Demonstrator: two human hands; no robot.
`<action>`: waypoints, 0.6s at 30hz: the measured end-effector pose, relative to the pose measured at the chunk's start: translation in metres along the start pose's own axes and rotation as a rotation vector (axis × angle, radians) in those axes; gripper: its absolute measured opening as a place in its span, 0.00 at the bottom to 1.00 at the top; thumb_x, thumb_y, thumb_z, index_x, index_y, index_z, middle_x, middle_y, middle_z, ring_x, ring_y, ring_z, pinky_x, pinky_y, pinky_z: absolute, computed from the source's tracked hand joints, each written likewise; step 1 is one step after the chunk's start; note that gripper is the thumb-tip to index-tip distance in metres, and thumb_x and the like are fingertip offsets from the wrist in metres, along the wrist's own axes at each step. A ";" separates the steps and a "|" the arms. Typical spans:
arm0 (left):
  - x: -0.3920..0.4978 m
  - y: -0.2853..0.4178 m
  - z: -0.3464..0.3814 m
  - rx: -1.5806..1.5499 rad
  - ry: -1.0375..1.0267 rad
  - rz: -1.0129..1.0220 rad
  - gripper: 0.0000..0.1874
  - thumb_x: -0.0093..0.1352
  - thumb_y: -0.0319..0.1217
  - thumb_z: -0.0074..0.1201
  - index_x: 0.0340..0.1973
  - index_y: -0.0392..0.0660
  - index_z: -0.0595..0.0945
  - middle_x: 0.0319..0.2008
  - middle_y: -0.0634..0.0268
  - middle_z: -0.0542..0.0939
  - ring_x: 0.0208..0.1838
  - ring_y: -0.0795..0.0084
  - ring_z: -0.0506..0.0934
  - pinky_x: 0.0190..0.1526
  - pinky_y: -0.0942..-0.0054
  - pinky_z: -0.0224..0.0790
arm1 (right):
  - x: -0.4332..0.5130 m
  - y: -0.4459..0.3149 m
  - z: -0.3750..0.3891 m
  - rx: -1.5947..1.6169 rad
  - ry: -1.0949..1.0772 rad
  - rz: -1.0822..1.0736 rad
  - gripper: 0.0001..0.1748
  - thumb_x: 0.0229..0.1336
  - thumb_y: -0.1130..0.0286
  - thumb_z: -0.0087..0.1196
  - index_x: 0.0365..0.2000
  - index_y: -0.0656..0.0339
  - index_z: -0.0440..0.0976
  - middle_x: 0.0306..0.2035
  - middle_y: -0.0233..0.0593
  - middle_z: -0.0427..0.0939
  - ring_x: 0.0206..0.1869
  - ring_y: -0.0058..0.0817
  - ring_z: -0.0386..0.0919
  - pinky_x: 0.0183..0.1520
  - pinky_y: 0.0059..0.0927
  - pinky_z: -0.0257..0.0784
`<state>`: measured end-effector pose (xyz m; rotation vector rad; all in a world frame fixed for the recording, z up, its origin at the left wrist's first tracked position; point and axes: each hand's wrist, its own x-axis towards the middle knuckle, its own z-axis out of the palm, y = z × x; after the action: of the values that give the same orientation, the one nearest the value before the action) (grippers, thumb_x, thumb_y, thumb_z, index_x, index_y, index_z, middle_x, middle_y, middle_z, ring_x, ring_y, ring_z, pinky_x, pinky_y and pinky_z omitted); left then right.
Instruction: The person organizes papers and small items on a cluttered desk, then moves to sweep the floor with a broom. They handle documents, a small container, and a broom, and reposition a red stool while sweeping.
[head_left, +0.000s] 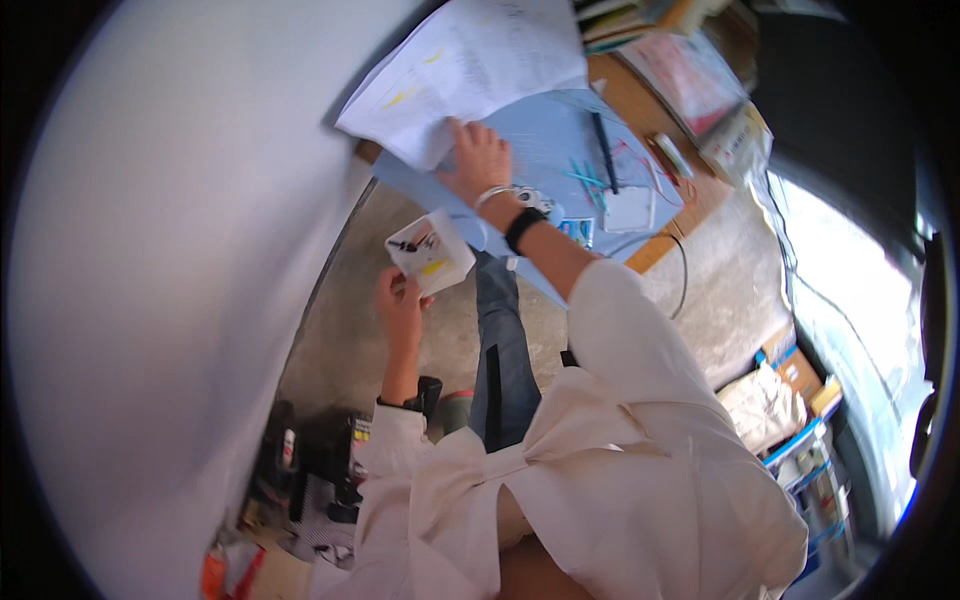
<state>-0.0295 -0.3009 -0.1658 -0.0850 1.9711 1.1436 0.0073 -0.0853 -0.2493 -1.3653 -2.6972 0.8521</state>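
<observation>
My left hand (403, 295) grips the lower edge of a small white box (429, 253) that holds dark and yellow items, tilted over the floor beside the table. My right hand (482, 159), with a bracelet and a black wristband, is over the blue table mat (540, 142) at the lower edge of large white printed sheets (480, 60). Its fingers are spread; whether they touch the paper is blurred. Near the right forearm lie white round parts (531, 197), a small blue packet (577, 231), teal sticks (587, 182), a black stick-like tool (604, 154) and a clear square case (628, 208).
A white wall (187, 225) stands close on the left. Books and papers (682, 75) and a plastic-wrapped box (739, 146) are at the table's back right. A dark cable (684, 277) hangs off the wooden edge. Cardboard boxes (796, 373) stand at lower right.
</observation>
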 end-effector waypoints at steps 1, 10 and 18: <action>-0.001 0.001 -0.001 0.004 -0.010 0.002 0.08 0.66 0.25 0.46 0.39 0.35 0.71 0.33 0.60 0.74 0.24 0.74 0.76 0.20 0.80 0.69 | 0.004 -0.004 0.002 -0.022 -0.005 -0.010 0.37 0.42 0.67 0.60 0.55 0.55 0.59 0.46 0.38 0.71 0.50 0.37 0.69 0.51 0.40 0.63; -0.011 0.012 -0.005 0.083 -0.014 0.019 0.09 0.66 0.25 0.47 0.40 0.35 0.70 0.35 0.58 0.74 0.25 0.73 0.77 0.20 0.79 0.70 | 0.000 0.007 -0.035 0.198 -0.492 -0.023 0.35 0.42 0.62 0.60 0.53 0.60 0.62 0.37 0.45 0.76 0.41 0.41 0.76 0.41 0.37 0.72; -0.018 0.042 0.036 0.152 -0.083 0.158 0.07 0.64 0.23 0.49 0.37 0.36 0.73 0.29 0.60 0.77 0.24 0.76 0.78 0.20 0.79 0.70 | -0.053 0.146 -0.129 0.529 -0.254 0.118 0.33 0.44 0.64 0.63 0.52 0.63 0.65 0.37 0.42 0.76 0.41 0.30 0.75 0.47 0.29 0.70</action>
<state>-0.0133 -0.2561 -0.1330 0.1979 2.0107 1.0739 0.1800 0.0046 -0.1950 -1.3629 -2.2908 1.6986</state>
